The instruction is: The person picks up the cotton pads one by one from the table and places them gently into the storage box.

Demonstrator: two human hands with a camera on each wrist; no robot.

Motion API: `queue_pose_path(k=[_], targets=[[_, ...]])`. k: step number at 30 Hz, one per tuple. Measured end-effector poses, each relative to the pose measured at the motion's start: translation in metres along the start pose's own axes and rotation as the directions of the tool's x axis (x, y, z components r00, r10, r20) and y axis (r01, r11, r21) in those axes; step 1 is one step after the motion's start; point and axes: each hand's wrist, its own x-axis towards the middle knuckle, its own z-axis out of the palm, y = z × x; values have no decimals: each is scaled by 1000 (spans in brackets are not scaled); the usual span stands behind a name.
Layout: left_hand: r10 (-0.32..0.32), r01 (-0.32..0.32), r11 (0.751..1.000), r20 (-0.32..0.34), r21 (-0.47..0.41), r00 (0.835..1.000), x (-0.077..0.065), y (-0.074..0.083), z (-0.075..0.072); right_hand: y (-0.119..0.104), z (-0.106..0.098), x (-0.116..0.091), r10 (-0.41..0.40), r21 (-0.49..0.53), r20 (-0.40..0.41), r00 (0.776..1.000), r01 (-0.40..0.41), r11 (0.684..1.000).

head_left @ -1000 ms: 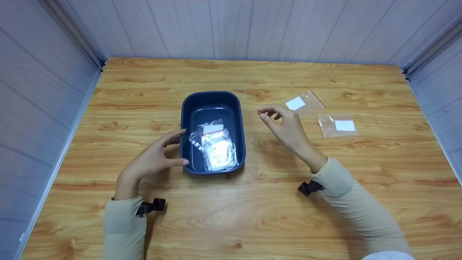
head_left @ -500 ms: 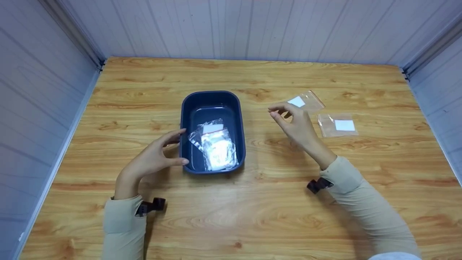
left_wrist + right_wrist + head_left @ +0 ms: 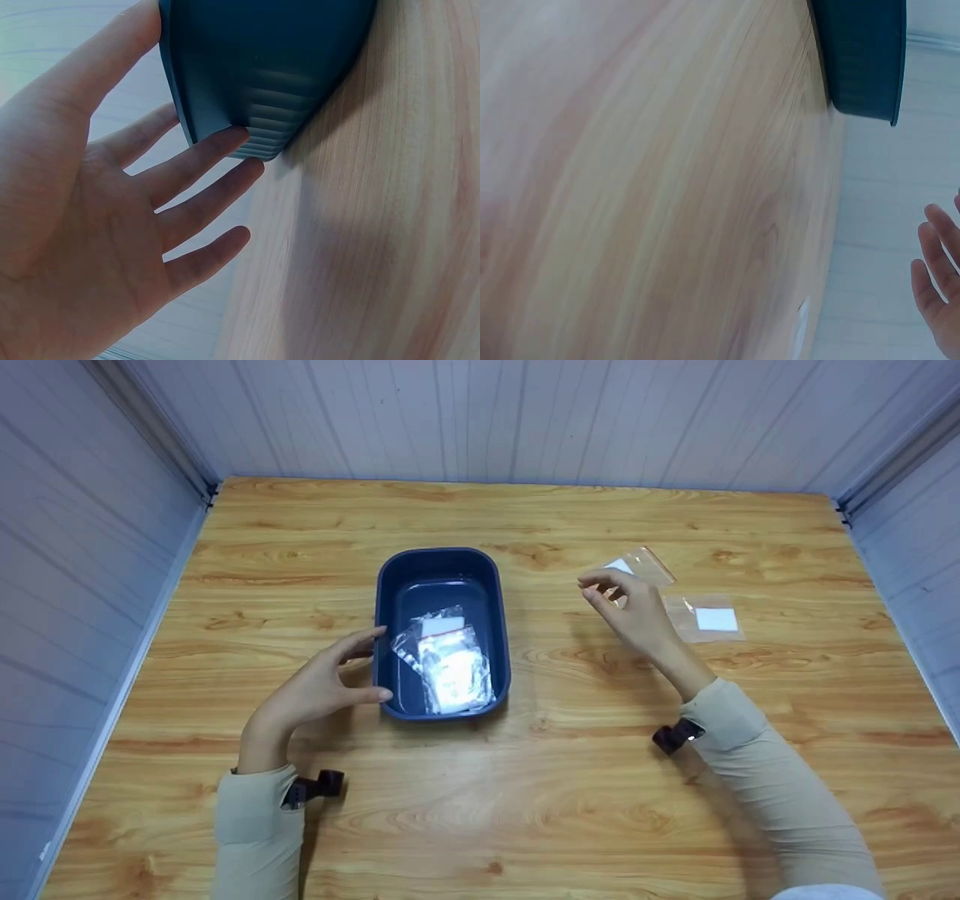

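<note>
My left hand (image 3: 322, 684) rests at the left side of a dark blue plastic basin (image 3: 442, 564), thumb tip and forefinger at its rim. In the left wrist view its fingers are spread and fairly straight along the basin's ribbed outer wall (image 3: 277, 94). Clear zip bags with white inserts (image 3: 456, 679) lie overlapping in the near half of the basin. To the right, my right hand (image 3: 643, 615) hovers with loosely bent fingers and nothing in them. It partly covers one zip bag (image 3: 649, 565); a second zip bag (image 3: 716, 619) lies just right of it.
The basin stands on a wood-grain table (image 3: 480, 802). Pale panel walls (image 3: 480, 420) enclose the table at the back and both sides. A dark wrist camera (image 3: 330, 783) sits on the left sleeve, another wrist camera (image 3: 665, 739) on the right sleeve.
My right hand has moved away from the basin, rightward towards the two zip bags on the table, and now overlaps the upper one. My left hand and the basin have stayed put.
</note>
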Motion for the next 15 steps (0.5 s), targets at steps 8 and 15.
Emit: queue_pose_path(k=[8, 15], targets=[[8, -8, 1000, -2, 9, 1000, 0, -1, 0, 18, -12, 3, 46, -9, -3, 999, -46, 999], [10, -10, 1000, -2, 11, 1000, 0, -2, 2, 33, -24, 6, 97, 16, 17, 995, -97, 995]])
